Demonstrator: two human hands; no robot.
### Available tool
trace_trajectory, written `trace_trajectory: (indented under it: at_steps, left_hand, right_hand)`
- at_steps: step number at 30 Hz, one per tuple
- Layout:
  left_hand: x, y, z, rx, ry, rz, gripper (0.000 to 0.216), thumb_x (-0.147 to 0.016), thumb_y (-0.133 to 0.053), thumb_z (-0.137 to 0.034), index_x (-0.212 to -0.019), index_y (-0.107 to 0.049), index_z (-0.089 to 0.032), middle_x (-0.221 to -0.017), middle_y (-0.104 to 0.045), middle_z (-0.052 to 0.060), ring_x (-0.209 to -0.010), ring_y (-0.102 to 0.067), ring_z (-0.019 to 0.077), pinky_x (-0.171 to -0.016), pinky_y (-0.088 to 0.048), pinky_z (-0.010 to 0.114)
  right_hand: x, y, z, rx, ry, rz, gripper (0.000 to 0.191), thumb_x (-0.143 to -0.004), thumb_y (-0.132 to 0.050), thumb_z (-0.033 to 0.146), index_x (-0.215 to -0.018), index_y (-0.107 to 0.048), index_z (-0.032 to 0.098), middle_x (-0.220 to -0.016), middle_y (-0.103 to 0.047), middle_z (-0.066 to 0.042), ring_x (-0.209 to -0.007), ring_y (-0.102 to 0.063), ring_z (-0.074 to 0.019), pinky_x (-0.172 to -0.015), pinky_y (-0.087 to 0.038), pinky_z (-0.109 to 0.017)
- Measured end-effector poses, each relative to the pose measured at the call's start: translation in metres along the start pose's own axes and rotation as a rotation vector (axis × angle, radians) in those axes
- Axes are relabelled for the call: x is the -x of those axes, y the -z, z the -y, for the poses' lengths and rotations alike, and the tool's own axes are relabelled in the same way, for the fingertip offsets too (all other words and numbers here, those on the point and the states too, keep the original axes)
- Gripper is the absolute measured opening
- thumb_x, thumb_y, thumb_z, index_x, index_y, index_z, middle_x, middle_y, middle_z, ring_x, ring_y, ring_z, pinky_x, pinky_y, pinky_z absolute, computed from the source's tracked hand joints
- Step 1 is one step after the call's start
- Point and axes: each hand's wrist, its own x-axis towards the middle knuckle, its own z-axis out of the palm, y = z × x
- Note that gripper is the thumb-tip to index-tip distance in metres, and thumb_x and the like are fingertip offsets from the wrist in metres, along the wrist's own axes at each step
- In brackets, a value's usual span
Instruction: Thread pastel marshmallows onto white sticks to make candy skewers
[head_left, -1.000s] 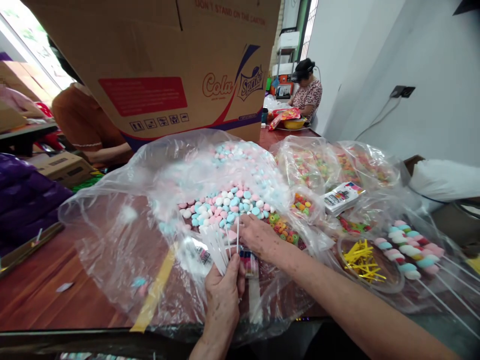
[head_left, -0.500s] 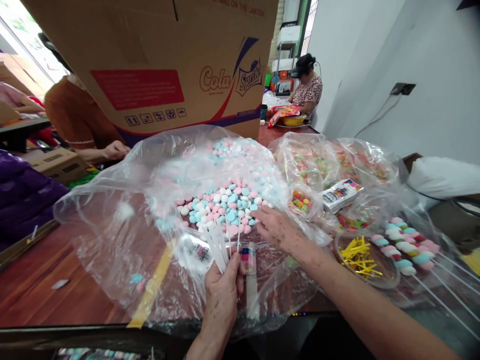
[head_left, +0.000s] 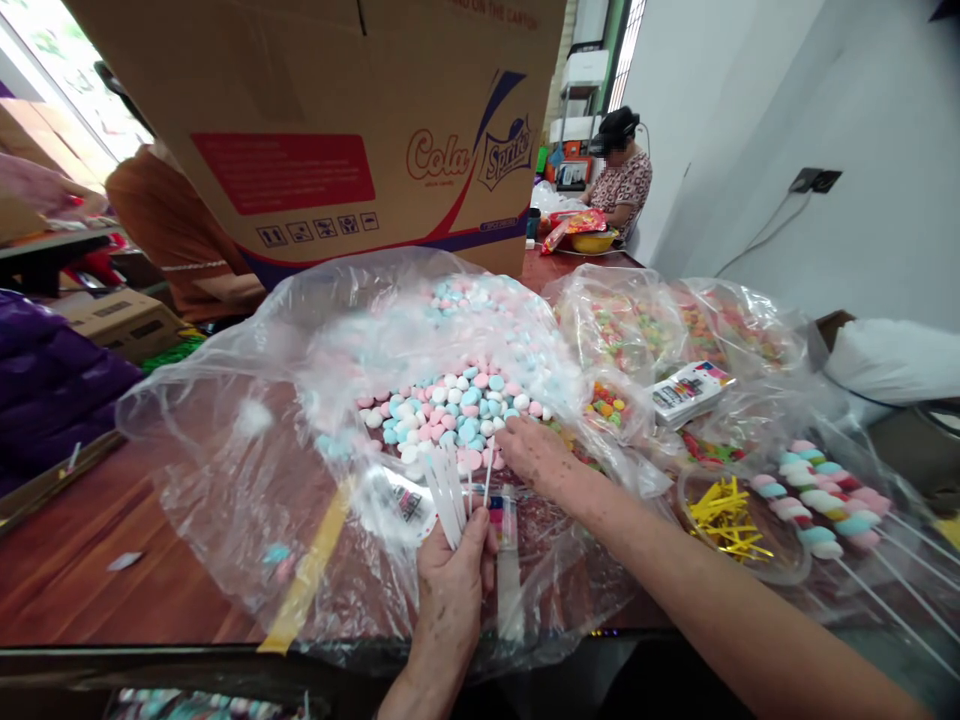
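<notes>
My left hand (head_left: 451, 580) is closed around several thin white sticks (head_left: 447, 492), which point up and fan out, one standing apart on the right. My right hand (head_left: 541, 458) is at the right edge of a heap of pink, white and blue marshmallows (head_left: 442, 412). Its fingers are bent together close to the tip of the separate stick, and whatever is between them is hidden. The marshmallows lie in the mouth of a large clear plastic bag (head_left: 217, 470) spread over the table.
A tall cardboard box (head_left: 315, 100) stands behind the bag. On the right are bagged gummy candies (head_left: 607, 405), a stack of printed cards (head_left: 690, 390), a tub of gold twist ties (head_left: 727, 520) and filled marshmallow skewers (head_left: 829, 500). Other people sit beyond.
My right hand has shifted slightly left and down from the edge of the heap, closer to the separate stick's tip. My left hand still grips the sticks. The view has moved slightly.
</notes>
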Motion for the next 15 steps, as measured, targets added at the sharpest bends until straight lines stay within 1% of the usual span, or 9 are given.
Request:
trace_trajectory:
  at_steps: [3,6,8,11,13,15]
  left_hand:
    - [0.001,0.000,-0.001,-0.001,0.011,-0.002,0.032,-0.073,-0.072,-0.043,-0.083,-0.060,-0.015,-0.050,-0.056,-0.008,-0.028,-0.035,0.0023,-0.029,-0.022,0.013]
    - [0.001,-0.002,-0.002,-0.017,0.025,-0.010,0.033,-0.072,-0.073,-0.045,-0.078,-0.059,-0.015,-0.047,-0.054,-0.008,-0.027,-0.033,0.0025,-0.029,-0.022,0.014]
    - [0.002,-0.003,-0.002,-0.026,0.032,-0.014,0.033,-0.072,-0.073,-0.045,-0.078,-0.059,-0.015,-0.047,-0.053,-0.008,-0.027,-0.033,0.0027,-0.029,-0.022,0.014]
    - [0.002,-0.003,-0.003,-0.032,0.043,-0.001,0.032,-0.072,-0.072,-0.045,-0.078,-0.059,-0.016,-0.047,-0.053,-0.008,-0.028,-0.033,0.0032,-0.029,-0.023,0.015]
    - [0.003,-0.003,-0.004,-0.047,0.057,0.026,0.033,-0.073,-0.072,-0.046,-0.074,-0.058,-0.017,-0.043,-0.048,-0.009,-0.027,-0.032,0.0036,-0.029,-0.022,0.015]
    - [0.004,-0.003,-0.005,-0.069,0.080,0.027,0.033,-0.072,-0.073,-0.047,-0.073,-0.058,-0.017,-0.039,-0.044,-0.010,-0.027,-0.030,0.0038,-0.029,-0.020,0.016]
  right_hand:
    - [0.005,-0.003,-0.003,-0.026,0.058,0.036,0.019,-0.089,-0.050,0.011,-0.096,-0.067,0.018,-0.101,-0.066,-0.011,-0.103,-0.057,-0.0228,-0.086,-0.041,-0.029]
    - [0.014,-0.001,-0.016,-0.073,0.052,0.032,0.022,-0.086,-0.054,0.011,-0.101,-0.066,0.019,-0.096,-0.068,-0.008,-0.093,-0.060,-0.0210,-0.077,-0.041,-0.027]
    - [0.019,0.004,-0.027,-0.110,0.010,-0.005,0.023,-0.085,-0.055,0.015,-0.106,-0.063,0.018,-0.094,-0.068,-0.007,-0.085,-0.060,-0.0197,-0.070,-0.039,-0.025]
    - [0.023,0.010,-0.038,-0.173,-0.063,-0.086,0.019,-0.090,-0.049,0.024,-0.104,-0.061,0.018,-0.084,-0.066,-0.003,-0.072,-0.057,-0.0162,-0.063,-0.035,-0.024]
    - [0.024,0.011,-0.041,-0.213,-0.075,-0.130,0.019,-0.092,-0.045,0.025,-0.101,-0.060,0.018,-0.082,-0.065,-0.001,-0.070,-0.056,-0.0145,-0.062,-0.035,-0.023]
    - [0.025,0.007,-0.041,-0.245,-0.044,-0.148,0.017,-0.092,-0.046,0.024,-0.097,-0.061,0.018,-0.084,-0.065,-0.001,-0.073,-0.056,-0.0140,-0.064,-0.036,-0.022]
